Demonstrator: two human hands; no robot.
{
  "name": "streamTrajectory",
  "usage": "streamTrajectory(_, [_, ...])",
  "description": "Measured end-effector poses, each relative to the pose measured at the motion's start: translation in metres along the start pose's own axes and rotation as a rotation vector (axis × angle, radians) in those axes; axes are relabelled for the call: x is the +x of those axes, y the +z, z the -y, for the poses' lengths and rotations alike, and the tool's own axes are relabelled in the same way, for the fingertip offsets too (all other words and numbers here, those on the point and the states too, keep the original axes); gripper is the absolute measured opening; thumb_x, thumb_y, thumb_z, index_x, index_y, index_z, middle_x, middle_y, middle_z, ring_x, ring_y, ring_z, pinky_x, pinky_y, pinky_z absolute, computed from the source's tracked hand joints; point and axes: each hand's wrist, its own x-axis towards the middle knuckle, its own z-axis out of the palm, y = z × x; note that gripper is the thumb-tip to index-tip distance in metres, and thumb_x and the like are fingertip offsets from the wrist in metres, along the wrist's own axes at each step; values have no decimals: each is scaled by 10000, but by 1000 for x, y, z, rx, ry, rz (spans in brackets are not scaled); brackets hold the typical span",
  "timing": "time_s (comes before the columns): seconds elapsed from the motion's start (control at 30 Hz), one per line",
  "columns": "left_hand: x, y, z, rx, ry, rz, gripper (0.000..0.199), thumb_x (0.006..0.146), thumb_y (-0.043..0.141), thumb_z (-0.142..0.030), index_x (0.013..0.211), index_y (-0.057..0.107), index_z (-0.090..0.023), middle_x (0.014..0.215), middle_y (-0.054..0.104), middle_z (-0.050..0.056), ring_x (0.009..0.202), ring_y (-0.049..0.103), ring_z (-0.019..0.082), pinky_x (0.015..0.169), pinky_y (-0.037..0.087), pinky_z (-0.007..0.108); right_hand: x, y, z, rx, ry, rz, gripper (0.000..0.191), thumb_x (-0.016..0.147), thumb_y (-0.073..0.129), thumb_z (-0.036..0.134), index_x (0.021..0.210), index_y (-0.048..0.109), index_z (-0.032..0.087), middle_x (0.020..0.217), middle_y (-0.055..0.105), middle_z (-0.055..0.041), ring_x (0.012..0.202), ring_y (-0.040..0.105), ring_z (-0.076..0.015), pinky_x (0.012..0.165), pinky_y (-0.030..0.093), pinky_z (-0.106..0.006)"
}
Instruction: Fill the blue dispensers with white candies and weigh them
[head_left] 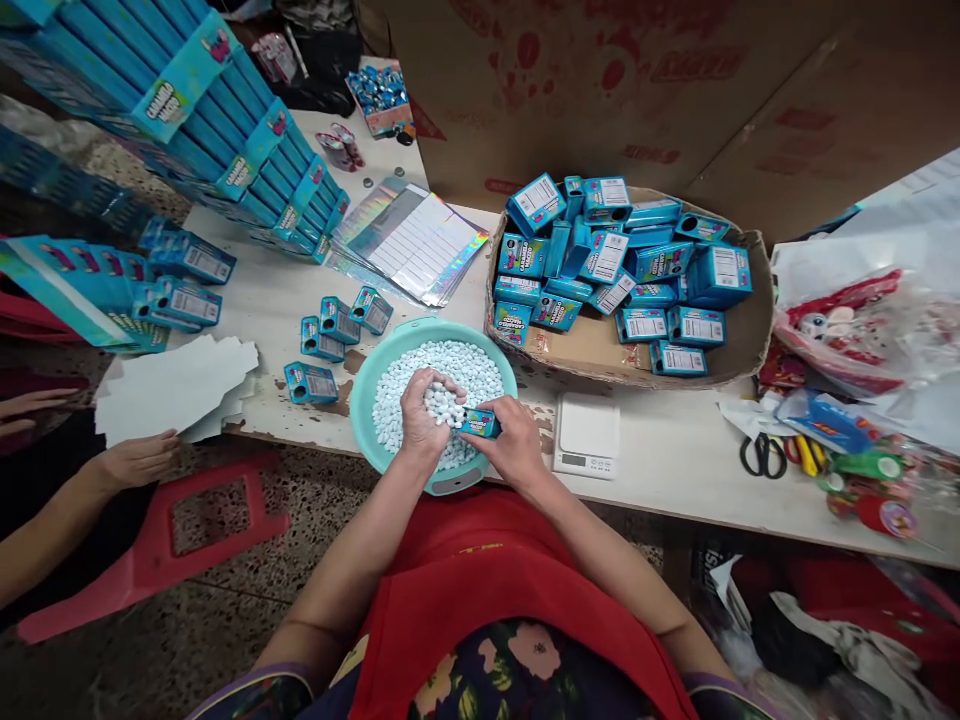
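A turquoise plastic basin (361,425) full of small white candies (409,375) stands at the table's front edge. Over it, my left hand (425,425) is cupped around a small heap of the candies. My right hand (516,440) grips a small blue candy box (478,423) lying on its side, its end against the candies in my left palm. Whether candies are passing into the box cannot be made out. Left of the basin, several similar blue boxes (321,335) stand on the table.
A cut-down cardboard carton (577,355) holds many blue boxes behind the basin. A white scale (587,425), scissors (763,456) and bagged sweets (855,330) lie to the right. Stacked display boxes (225,150) rise at left. Another person's hand (139,460) touches white card sheets (180,385).
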Motion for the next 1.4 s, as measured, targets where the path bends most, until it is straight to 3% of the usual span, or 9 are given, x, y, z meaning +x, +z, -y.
streamTrajectory(0.3, [4, 14, -5, 148, 23, -48, 242, 723, 653, -347, 660, 489, -181, 551, 505, -41, 513, 582, 125, 516, 473, 239, 6, 0, 5, 0, 76, 10, 293, 769, 716, 425, 952, 620, 218, 923, 653, -58, 892, 612, -243, 750, 435, -342])
streamTrajectory(0.43, [6, 13, -4, 125, 88, -61, 276, 729, 660, -321, 610, 453, -182, 502, 446, -61, 489, 552, 101, 539, 478, 231, 7, 0, 10, -39, 64, -1, 265, 784, 704, 419, 941, 616, 226, 925, 657, -56, 924, 600, -249, 776, 412, -351])
streamTrajectory(0.6, [6, 12, -5, 170, 50, -77, 258, 724, 675, -349, 662, 493, -178, 597, 544, -40, 511, 575, 108, 524, 477, 236, 9, 0, 11, -25, 82, -3, 275, 785, 701, 437, 945, 614, 230, 932, 660, -56, 927, 596, -249, 774, 404, -349])
streamTrajectory(0.87, [2, 13, 1, 203, 74, -83, 273, 743, 666, -382, 686, 499, -175, 610, 565, -35, 472, 547, 88, 479, 435, 210, 7, -1, 6, -10, 102, 13, 273, 776, 712, 419, 939, 613, 224, 939, 657, -53, 934, 602, -248, 782, 402, -358])
streamTrajectory(1.4, [-1, 12, -1, 211, 145, -84, 329, 806, 627, -428, 619, 523, -179, 462, 453, -47, 449, 519, 100, 505, 440, 227, 6, 1, 5, 9, 69, 35, 241, 773, 722, 376, 924, 609, 226, 919, 657, -44, 920, 599, -244, 769, 395, -353])
